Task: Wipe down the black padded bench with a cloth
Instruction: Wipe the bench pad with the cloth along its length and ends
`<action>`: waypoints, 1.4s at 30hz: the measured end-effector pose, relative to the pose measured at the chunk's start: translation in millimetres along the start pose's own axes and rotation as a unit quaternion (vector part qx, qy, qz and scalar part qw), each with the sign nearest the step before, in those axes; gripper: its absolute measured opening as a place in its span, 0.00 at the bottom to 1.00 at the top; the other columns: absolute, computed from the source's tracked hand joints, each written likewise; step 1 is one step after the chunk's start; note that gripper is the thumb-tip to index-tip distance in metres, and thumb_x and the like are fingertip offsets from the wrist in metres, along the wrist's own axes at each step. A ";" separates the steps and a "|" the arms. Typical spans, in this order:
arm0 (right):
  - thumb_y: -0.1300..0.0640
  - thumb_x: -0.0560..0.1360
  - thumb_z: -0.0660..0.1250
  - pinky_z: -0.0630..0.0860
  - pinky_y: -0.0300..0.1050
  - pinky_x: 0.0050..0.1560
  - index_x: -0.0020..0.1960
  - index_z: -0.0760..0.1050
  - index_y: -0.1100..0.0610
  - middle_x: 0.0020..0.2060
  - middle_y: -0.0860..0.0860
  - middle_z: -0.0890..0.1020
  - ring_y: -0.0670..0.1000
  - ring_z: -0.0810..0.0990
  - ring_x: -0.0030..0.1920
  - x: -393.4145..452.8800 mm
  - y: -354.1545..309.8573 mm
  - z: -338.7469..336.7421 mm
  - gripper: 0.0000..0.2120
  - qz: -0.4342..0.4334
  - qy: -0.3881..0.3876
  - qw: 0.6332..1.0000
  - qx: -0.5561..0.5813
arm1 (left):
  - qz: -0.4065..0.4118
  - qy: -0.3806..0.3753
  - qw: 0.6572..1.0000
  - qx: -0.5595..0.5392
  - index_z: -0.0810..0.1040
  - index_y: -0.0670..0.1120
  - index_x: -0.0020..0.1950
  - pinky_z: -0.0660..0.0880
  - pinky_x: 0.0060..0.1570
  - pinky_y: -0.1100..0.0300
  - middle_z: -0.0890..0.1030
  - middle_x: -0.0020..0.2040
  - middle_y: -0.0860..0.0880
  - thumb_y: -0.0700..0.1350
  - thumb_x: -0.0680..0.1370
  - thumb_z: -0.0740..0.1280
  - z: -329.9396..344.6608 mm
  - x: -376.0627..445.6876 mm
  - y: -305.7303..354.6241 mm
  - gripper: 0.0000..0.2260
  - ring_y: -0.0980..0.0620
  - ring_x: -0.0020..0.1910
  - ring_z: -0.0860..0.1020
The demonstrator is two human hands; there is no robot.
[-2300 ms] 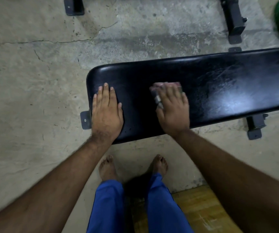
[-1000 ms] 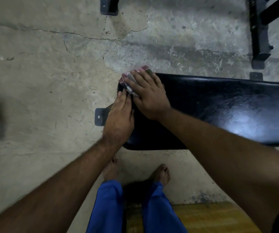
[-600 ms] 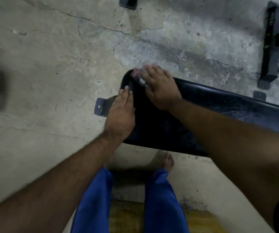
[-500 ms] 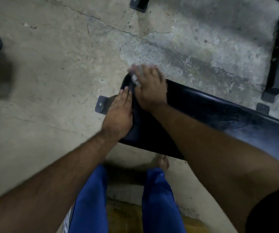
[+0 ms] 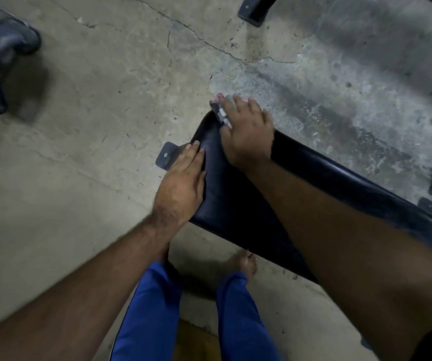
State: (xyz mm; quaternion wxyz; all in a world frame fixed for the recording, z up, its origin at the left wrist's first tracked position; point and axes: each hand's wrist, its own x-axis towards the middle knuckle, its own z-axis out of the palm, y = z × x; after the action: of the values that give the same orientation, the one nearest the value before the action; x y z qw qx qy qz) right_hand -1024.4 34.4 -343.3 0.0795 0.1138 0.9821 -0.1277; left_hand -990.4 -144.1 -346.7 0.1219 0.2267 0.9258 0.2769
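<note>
Two hands on one bench [image 5: 248,217]: right hand [image 5: 248,134] presses one cloth [image 5: 220,110].

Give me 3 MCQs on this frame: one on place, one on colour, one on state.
1. Where is the folded cloth?
A. far corner of the black padded bench's end
B. on the concrete floor
C. under the left hand

2. What colour are the trousers?
A. grey
B. blue
C. green

3. How does the left hand lie?
A. fisted in the air
B. gripping the cloth
C. flat on the bench

Answers:
1 A: the right hand presses it there.
2 B: both legs are blue.
3 C: its fingers are straight along the bench's end edge.
</note>
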 end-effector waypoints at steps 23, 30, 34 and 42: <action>0.46 0.76 0.52 0.53 0.66 0.77 0.80 0.58 0.48 0.80 0.51 0.61 0.56 0.55 0.81 -75.6 7.4 17.9 0.33 0.000 0.014 1.000 -0.014 | 0.067 -0.020 0.997 -0.016 0.70 0.40 0.72 0.65 0.66 0.59 0.68 0.74 0.44 0.45 0.80 0.64 -13.9 -48.3 -35.7 0.21 0.48 0.73 0.66; 0.48 0.78 0.55 0.51 0.65 0.78 0.80 0.58 0.47 0.80 0.50 0.61 0.56 0.53 0.81 -90.5 -7.5 19.8 0.30 -0.123 -0.025 0.992 -0.022 | 0.072 -0.012 0.997 -0.021 0.73 0.41 0.70 0.70 0.63 0.57 0.72 0.71 0.44 0.45 0.79 0.65 -19.9 -55.2 -40.1 0.19 0.47 0.70 0.71; 0.46 0.77 0.52 0.48 0.65 0.78 0.80 0.58 0.47 0.80 0.50 0.60 0.57 0.54 0.81 -83.9 -50.7 25.1 0.31 0.044 0.007 0.999 0.007 | 0.075 0.013 0.997 -0.029 0.78 0.42 0.64 0.76 0.57 0.53 0.77 0.66 0.45 0.43 0.77 0.68 -24.8 -60.1 -48.3 0.16 0.47 0.63 0.77; 0.46 0.77 0.54 0.49 0.66 0.78 0.80 0.59 0.46 0.80 0.50 0.61 0.57 0.53 0.81 -94.0 -58.7 33.7 0.30 0.012 0.011 1.000 -0.007 | 0.096 -0.009 0.994 0.041 0.78 0.41 0.64 0.75 0.61 0.52 0.80 0.63 0.43 0.46 0.79 0.65 -34.4 -66.4 -66.4 0.15 0.45 0.62 0.78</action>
State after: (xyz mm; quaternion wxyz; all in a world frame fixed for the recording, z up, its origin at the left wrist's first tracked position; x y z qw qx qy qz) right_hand -944.0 -48.9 -344.4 0.0714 0.1265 0.9823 -0.1183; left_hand -968.2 -241.6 -349.6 0.0934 0.3218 0.9091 0.2476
